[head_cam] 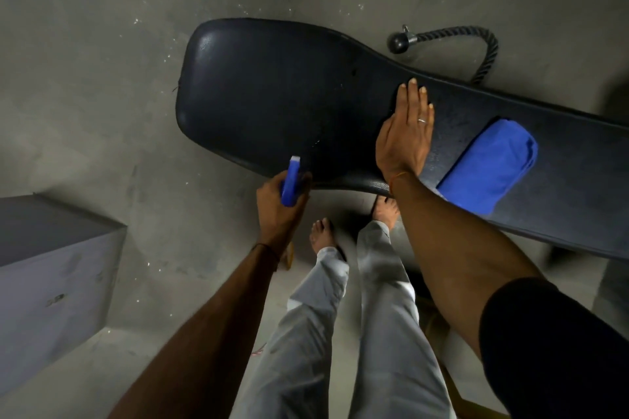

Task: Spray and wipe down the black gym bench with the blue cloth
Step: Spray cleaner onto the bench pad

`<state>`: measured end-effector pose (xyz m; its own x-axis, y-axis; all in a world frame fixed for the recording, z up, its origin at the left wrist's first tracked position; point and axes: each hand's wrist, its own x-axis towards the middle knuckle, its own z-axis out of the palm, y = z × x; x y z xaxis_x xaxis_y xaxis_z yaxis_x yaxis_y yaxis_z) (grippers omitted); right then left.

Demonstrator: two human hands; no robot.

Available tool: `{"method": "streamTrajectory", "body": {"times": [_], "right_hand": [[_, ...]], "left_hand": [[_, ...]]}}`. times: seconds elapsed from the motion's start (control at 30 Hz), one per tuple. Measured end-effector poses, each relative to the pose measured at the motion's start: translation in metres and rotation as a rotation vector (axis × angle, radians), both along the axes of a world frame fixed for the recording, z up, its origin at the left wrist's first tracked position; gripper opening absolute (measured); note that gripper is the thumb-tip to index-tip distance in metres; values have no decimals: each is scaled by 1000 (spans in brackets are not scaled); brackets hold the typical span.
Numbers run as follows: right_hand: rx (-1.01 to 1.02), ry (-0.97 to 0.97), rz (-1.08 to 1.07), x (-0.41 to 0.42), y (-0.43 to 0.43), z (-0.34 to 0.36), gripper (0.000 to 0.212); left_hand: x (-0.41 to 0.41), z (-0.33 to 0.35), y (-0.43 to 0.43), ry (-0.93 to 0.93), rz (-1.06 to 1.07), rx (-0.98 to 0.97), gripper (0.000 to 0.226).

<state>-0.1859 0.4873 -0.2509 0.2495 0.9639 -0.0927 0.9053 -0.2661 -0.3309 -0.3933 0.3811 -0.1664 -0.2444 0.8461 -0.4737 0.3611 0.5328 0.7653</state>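
Observation:
The black gym bench (272, 95) stretches from the upper middle down to the right edge. A folded blue cloth (486, 165) lies on its padded top toward the right. My right hand (406, 133) rests flat on the pad just left of the cloth, fingers together and pointing away, holding nothing. My left hand (280, 206) is at the bench's near edge, shut on a blue spray bottle (291, 182) whose white nozzle points at the pad. Most of the bottle's body is hidden by my fingers.
A black rope handle with a ball end (446, 44) lies on the concrete floor beyond the bench. A grey box (51, 275) stands at the left. My bare feet (321, 235) and grey trousers are right below the bench edge.

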Motion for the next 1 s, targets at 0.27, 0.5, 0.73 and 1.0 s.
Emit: {"method": "streamTrajectory", "body": {"times": [0.27,0.5,0.73,1.0], "right_hand": [[-7,1,62,0,-3,-1,60],[-9,-24,133,0,-4,-1,65],[-8,-46,126,-2,-3,2,61],[-5,-35,117,-1,-2,5,60]], "left_hand": [[-13,-9,-34,54,237,-140,31],[-23,-7,-3,20,435,-15,20],[-45,7,37,29,550,94,15],[-35,11,50,86,633,82,25]]}}
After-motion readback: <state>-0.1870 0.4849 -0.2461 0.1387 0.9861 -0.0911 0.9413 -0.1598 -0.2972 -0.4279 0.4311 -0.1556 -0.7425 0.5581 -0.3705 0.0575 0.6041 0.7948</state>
